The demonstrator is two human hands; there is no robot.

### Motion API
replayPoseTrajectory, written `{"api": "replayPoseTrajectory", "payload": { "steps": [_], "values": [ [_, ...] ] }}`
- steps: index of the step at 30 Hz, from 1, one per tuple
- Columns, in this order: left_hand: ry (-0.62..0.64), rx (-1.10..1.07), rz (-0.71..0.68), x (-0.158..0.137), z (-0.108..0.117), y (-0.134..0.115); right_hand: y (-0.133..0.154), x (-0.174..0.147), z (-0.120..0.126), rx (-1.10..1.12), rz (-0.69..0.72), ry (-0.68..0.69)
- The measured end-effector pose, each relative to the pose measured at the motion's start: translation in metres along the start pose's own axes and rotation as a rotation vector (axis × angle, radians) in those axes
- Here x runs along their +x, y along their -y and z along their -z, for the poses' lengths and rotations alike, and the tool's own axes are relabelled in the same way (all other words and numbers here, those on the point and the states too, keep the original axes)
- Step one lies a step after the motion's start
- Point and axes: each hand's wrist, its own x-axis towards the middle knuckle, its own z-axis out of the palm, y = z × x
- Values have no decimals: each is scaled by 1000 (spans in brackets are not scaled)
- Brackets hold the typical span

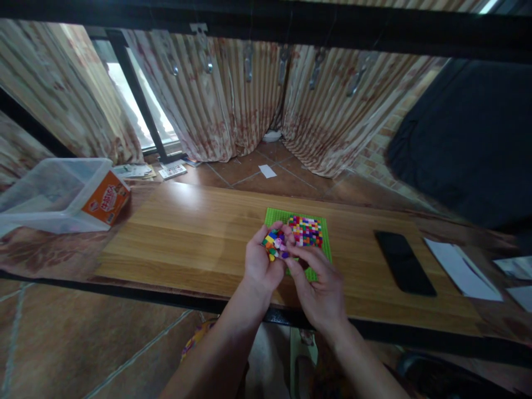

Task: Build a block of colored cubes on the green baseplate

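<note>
Cupped palm up, my left hand [260,260] holds a small heap of coloured building bricks [274,241], among them yellow, blue, green, pink and white ones. My right hand [322,280] reaches in from the right, its thumb and index finger pinched at the heap's edge around a small purple brick [285,255]. Beneath and behind both hands lies a green studded baseplate [274,213]. A block of many-coloured bricks [306,230] is set on that plate, packed closely in rows. My hands hide the near left part of the plate.
A wooden board [187,233] covers the tabletop. Right of the baseplate lies a black phone [404,262], with white paper [463,269] beyond it. A clear plastic bin [54,194] with an orange label stands at the left. A dark metal bar [266,22] crosses the top.
</note>
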Motion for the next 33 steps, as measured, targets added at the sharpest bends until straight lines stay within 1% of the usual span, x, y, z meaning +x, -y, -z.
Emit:
{"api": "replayPoseTrajectory", "payload": {
  "steps": [4, 7, 10, 13, 17, 20, 22, 24, 27, 30, 33],
  "values": [
    [48, 48, -17, -2, 0, 2, 0, 1, -1, -18, -17, 82],
    [45, 66, -35, -3, 0, 4, -1, 3, 0, -37, -9, 131],
    [26, 68, -39, -1, 1, 5, -2, 3, 4, -71, -23, 149],
    [-2, 40, -65, 1, 2, 4, -9, 4, 13, -90, -103, 97],
    [-34, -1, -109, 2, 2, 0, -31, 7, 30, -58, -251, -41],
    [-40, -6, -125, 3, 2, -2, -47, 9, 38, -51, -342, -58],
    [-40, -7, -128, 3, 2, -2, -53, 9, 39, -67, -351, -40],
    [-43, -8, -124, 3, 2, -1, -57, 10, 37, -90, -300, -42],
    [-50, -4, -124, 4, 1, -1, -59, 12, 30, -93, -240, -125],
    [-57, 2, -122, 4, 2, -1, -64, 14, 24, -45, -299, -208],
    [-52, 2, -121, 5, 2, -1, -71, 15, 21, 55, -362, -211]
  ]
}}
